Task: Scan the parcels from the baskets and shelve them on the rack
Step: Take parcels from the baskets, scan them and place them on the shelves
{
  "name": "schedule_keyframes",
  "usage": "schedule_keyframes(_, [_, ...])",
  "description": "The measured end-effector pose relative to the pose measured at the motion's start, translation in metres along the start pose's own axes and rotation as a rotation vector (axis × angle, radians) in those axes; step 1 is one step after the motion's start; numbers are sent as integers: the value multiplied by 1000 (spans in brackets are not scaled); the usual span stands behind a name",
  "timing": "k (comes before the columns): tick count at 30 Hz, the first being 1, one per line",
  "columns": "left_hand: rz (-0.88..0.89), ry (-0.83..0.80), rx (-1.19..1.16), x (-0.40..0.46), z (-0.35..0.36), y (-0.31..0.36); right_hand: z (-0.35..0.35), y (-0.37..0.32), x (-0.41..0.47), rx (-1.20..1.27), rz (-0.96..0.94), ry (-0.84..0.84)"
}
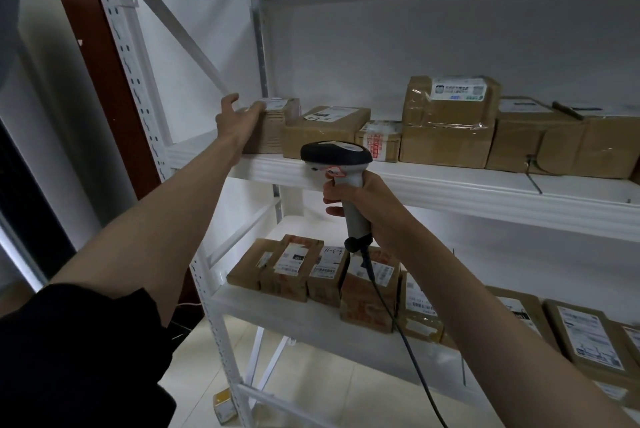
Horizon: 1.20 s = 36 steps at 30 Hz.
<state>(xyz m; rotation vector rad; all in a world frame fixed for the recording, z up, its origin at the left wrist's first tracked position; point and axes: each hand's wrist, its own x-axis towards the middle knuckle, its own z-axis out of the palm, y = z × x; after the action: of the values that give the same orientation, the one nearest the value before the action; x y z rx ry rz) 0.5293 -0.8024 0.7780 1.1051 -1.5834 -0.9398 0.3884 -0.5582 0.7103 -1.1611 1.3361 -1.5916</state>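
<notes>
— Where is the left hand (239, 121)?

— Up in the left middle of the frame. It reaches to the small brown parcel (273, 126) at the left end of the upper shelf (450, 185). The thumb sticks up and the palm is against the parcel's left side (the fingers go behind it, so I cannot tell how they bend).

— And the right hand (363, 209)?

— In the middle of the frame. Its fingers are wrapped tight round the handle of the scanner (337, 157). The scanner's dark head is just in front of the shelf edge. A dark cable (398, 320) hangs from the handle down to the lower right.

— What else sits on that shelf?

— More brown parcels in a row to the right. One taped box (450, 101) with a white label is stacked on another.

— And lower down?

— The lower shelf (311, 320) of the white rack (145, 122) holds a row of small parcels with white labels (291, 261). One little box (223, 405) is on the floor at the bottom, by the rack's leg.
</notes>
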Motion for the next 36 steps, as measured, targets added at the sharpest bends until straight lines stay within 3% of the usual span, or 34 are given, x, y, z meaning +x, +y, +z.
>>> schedule_keyframes(6, [-24,48,176,9,23,11,-7,2,6,15,-9,-30])
schedule_keyframes(20, [82,-37,16,12,12,-4,-21,0,1,6,-3,25])
schedule_keyframes(26, [210,114,27,-32,-9,-14,-5,-8,-14,37,-10,56])
schedule_keyframes(36, [263,-46,150,-131,-64,-31,45,-16,-102,49,18,114])
